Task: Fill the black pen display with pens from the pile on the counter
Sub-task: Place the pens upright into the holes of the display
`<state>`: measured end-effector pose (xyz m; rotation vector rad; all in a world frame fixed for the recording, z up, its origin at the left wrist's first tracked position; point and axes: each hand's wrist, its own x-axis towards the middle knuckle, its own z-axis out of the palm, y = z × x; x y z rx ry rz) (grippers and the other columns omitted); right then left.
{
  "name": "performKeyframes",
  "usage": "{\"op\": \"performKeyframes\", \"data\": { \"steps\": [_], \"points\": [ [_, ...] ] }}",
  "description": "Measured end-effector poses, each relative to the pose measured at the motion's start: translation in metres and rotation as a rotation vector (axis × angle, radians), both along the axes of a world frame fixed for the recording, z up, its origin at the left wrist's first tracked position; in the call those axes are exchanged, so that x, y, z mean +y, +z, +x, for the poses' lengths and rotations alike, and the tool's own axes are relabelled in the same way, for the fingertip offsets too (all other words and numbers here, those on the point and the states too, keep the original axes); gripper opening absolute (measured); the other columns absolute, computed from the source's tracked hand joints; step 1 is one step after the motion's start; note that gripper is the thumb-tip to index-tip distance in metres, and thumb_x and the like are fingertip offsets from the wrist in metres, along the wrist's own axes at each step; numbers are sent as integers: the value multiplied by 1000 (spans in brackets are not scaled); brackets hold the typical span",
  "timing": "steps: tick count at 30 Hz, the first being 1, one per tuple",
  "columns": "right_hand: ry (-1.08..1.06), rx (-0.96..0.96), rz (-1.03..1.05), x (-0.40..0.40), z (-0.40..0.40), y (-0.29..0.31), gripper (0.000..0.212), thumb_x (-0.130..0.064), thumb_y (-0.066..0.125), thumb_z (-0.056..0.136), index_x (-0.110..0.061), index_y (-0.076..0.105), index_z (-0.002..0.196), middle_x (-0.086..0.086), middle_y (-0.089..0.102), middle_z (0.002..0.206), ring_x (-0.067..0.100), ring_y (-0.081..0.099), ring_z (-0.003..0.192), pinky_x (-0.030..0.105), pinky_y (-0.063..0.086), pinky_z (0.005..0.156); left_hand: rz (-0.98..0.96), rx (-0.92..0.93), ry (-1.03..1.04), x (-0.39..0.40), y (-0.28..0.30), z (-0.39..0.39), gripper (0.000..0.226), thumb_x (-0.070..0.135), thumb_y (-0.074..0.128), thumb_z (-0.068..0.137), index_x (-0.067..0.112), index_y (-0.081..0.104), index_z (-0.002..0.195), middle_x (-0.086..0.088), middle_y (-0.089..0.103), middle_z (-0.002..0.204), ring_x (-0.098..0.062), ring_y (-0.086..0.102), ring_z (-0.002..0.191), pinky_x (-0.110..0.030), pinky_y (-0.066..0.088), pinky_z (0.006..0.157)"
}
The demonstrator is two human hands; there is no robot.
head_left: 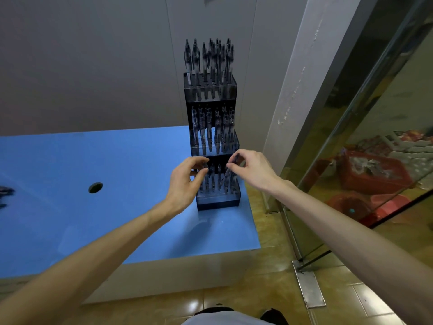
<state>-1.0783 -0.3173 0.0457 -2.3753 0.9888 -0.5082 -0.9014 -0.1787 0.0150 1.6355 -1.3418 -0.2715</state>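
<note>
A tall black pen display [210, 90] with three stepped tiers stands at the right end of the blue counter [117, 219]. Several clear pens with dark caps fill its top and middle tiers, and more stand in the bottom tier [219, 199]. My left hand [187, 181] is at the bottom tier's left side, its fingertips pinching the top of a pen [206, 165]. My right hand [251, 168] is at the tier's right side and pinches another pen [228, 175] that slants down into the tier. The pen pile [5, 192] shows only at the far left edge.
A round hole [95, 187] is cut in the counter left of the display. A grey wall stands behind. A glass door with a metal frame [351, 137] is on the right, with red baskets behind it. Tiled floor lies below the counter's front edge.
</note>
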Motion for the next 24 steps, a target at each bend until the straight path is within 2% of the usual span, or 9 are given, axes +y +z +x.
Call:
{"op": "performKeyframes", "data": {
  "steps": [4,8,13,16,20,24],
  "points": [
    [-28,1,-30,1,-5,-2,16,-42,73,90,-29,71,98,-14,71,90,11,66,83,36,57,78,-5,23,-28,-5,0,-5,20,9,66,97,15,69,116,8,69,109,-7,66,97,-30,56,89],
    [-1,32,-79,5,-5,-7,13,-43,68,93,-31,71,97,-14,72,90,7,62,75,37,57,75,14,-8,-60,-7,-2,-8,22,9,66,97,14,70,119,7,69,110,-5,65,98,-27,56,91],
    [-4,48,-100,7,0,-10,18,-46,62,96,-32,71,101,-11,72,94,12,62,75,39,57,74,9,5,-44,-7,-2,-8,21,10,65,98,14,69,118,6,69,110,-5,65,99,-26,55,89],
    [-16,48,-119,6,3,-9,18,-46,62,96,-31,71,101,-11,71,93,12,62,74,37,57,73,-18,7,-28,-9,2,-7,20,9,65,98,13,69,116,6,69,109,-7,65,99,-27,56,88],
    [5,95,-116,5,6,-8,18,-47,62,96,-32,71,101,-12,72,92,13,67,82,38,58,75,-5,8,-37,-14,3,-5,20,8,65,97,13,70,116,6,69,109,-7,65,99,-32,57,90],
    [27,138,-108,8,8,-11,17,-47,64,95,-33,71,101,-11,72,87,14,67,79,37,58,75,26,4,-63,-13,-6,-7,21,8,66,97,15,70,116,8,69,108,-9,66,100,-37,57,91]
  ]
}}
